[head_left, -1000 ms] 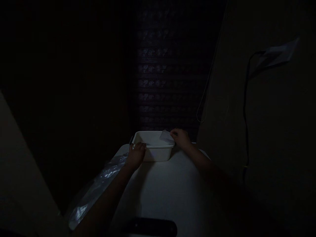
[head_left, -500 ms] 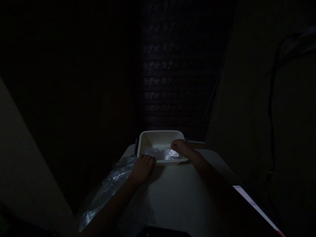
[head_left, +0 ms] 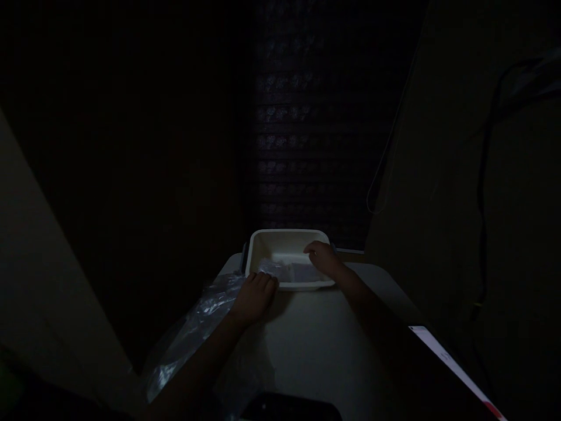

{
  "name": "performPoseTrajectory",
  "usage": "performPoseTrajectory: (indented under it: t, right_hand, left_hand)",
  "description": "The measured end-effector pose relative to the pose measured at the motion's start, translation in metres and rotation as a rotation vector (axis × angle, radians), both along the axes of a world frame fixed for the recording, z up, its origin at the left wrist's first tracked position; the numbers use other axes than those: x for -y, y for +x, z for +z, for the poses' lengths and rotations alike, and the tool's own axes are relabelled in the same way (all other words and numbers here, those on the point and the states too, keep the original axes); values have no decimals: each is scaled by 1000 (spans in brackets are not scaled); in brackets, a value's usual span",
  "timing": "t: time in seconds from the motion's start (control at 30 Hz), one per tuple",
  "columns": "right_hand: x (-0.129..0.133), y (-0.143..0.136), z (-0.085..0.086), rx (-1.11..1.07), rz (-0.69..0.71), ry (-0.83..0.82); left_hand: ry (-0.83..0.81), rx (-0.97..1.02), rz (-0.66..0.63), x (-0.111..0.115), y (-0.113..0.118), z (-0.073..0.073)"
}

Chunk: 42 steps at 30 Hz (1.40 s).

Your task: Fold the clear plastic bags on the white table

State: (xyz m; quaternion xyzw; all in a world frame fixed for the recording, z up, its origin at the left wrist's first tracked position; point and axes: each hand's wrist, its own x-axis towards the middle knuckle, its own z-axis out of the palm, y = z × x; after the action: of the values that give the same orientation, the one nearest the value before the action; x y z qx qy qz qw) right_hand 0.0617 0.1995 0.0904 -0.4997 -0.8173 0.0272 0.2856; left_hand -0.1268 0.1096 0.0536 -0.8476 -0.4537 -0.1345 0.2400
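A white plastic tub (head_left: 289, 234) with dark side handles stands at the far end of the white table. Inside it lie clear plastic packets: a crumpled one (head_left: 272, 267) on the left and a flatter one (head_left: 305, 272) on the right. My left hand (head_left: 256, 295) curls its fingers over the tub's near left rim. Over the right side of the tub hangs my right hand (head_left: 323, 257), its fingers bent together above the packets; whether anything is between them is too dark to make out.
Clear plastic sheeting (head_left: 205, 310) spreads along the table's left side. A lit screen (head_left: 447, 359) glows at the lower right, and a dark object (head_left: 289, 407) sits at the near edge. Behind the table hangs a dark slatted blind (head_left: 284, 140). The room is very dim.
My right hand has lifted slightly from the packets. The left packet looks more bunched up and the right one shines less. My left hand stays at the rim.
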Motion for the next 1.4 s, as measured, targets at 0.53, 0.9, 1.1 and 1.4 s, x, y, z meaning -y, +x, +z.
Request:
performPoseTrajectory:
  t: [0.53,0.9,1.1,1.4]
  right_hand:
    - [8,-12,-4,298,85,-281]
    - [29,-8,12,197,52,-38]
    - [53,-15,21,228,52,187]
    - [120,-29,-19,567,253,71]
  left_hand:
    - [43,110,34,-14,5,4]
    - [81,200,99,-10,-3,13]
    - [63,187,200,12,-13,10]
    - [-163,221,236,40,-19,26]
